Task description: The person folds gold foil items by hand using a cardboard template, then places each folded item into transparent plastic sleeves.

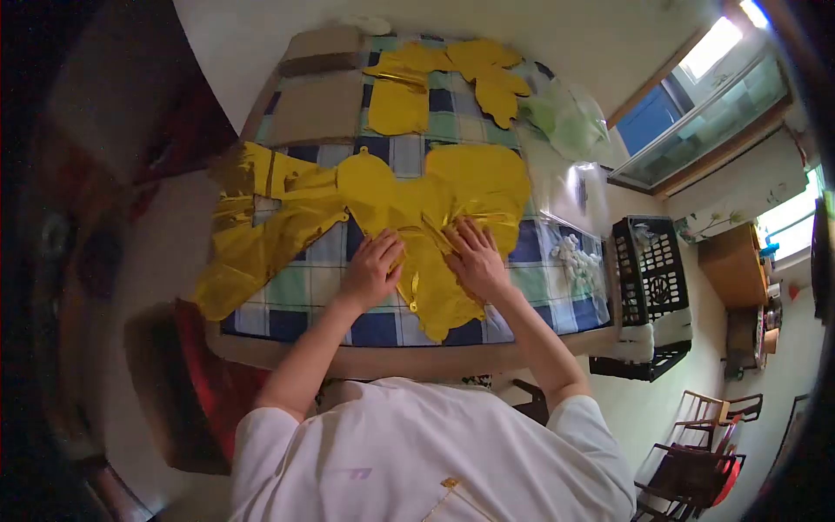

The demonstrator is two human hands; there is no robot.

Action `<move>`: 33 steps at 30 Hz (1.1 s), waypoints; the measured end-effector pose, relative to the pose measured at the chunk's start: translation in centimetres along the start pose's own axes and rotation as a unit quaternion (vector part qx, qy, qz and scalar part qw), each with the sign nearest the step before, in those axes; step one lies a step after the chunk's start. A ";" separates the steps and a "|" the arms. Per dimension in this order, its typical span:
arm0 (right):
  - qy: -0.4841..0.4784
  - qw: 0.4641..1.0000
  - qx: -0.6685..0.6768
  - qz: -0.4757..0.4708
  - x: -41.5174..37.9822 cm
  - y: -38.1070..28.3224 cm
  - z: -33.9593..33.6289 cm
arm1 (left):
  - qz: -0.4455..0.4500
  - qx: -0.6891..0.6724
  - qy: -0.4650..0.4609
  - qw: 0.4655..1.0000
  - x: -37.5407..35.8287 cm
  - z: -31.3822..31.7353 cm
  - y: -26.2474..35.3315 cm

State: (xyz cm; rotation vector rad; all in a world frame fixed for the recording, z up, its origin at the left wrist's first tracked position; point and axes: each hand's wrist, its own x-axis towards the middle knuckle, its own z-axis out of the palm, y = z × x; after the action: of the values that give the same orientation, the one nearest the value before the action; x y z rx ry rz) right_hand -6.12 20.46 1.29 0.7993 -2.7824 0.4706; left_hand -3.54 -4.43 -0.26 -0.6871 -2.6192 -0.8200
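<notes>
A large, flat gold foil balloon with small tabs along its edges lies spread on a checkered cloth. My left hand rests on the foil near its middle, fingers stretched out and close together. To the right, my right hand presses on the same foil with its fingers extended and a little apart. Creases run through the foil between the two hands. Toward the left, long strips of the gold foil reach past the cloth's edge. What lies under my palms is hidden.
More flat gold foil lies at the far side, near brown cardboard. Clear plastic bags and crumpled white material are at the right. A black crate stands beside the table. Chairs stand farther right.
</notes>
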 end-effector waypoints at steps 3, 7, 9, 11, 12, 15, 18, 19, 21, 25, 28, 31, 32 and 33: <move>-0.018 0.998 0.015 -0.062 0.9 0.0 -0.1 | 0.006 0.010 0.009 1.000 0.1 -0.4 -0.3; 0.025 0.992 0.101 0.076 1.5 3.7 -0.6 | 0.026 -0.006 0.014 1.000 0.5 0.0 -1.8; 0.080 0.979 0.063 0.176 1.3 7.2 -0.1 | 0.026 -0.013 0.024 0.999 0.7 0.1 -2.0; 0.098 0.978 0.000 0.184 -0.3 8.0 0.8 | 0.027 -0.028 0.018 0.999 0.9 -0.2 -2.1; 0.108 0.976 -0.033 0.187 -0.9 8.0 0.9 | 0.028 -0.040 0.009 0.999 1.1 -0.4 -2.2; 0.130 0.974 -0.025 0.184 -2.1 7.4 0.8 | 0.039 -0.053 0.005 0.998 1.2 -0.3 -2.5; 0.121 0.977 -0.025 0.176 -2.1 7.1 0.5 | 0.048 -0.036 0.006 0.998 1.4 -0.5 -1.8; 0.138 0.976 -0.025 0.169 -2.1 7.3 0.7 | 0.050 -0.027 0.007 0.998 1.7 -0.9 -1.3; 0.173 0.972 -0.027 0.155 -1.8 8.1 1.0 | 0.090 0.002 -0.022 0.996 1.9 -1.1 0.0; 0.116 0.908 -0.073 0.396 0.6 8.1 -3.1 | 0.077 0.004 -0.083 0.994 1.6 0.0 0.6; 0.103 0.895 -0.106 0.422 1.5 9.1 -2.5 | 0.075 0.007 -0.095 0.993 1.7 -0.1 0.6; 0.134 0.908 -0.078 0.390 1.6 10.3 -1.0 | 0.069 0.008 -0.095 0.993 1.5 0.2 0.4; 0.150 0.906 -0.077 0.387 1.6 10.6 -0.9 | 0.066 0.005 -0.094 0.993 1.6 0.3 0.4; 0.165 0.906 -0.076 0.383 1.8 10.7 -0.9 | 0.062 0.003 -0.093 0.994 1.5 0.2 0.5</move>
State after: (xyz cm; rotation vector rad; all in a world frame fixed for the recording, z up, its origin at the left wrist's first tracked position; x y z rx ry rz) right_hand -13.30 28.47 -0.02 -0.4176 -2.6511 0.4391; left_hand -4.60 -3.45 0.45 -0.9556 -2.7065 -0.7432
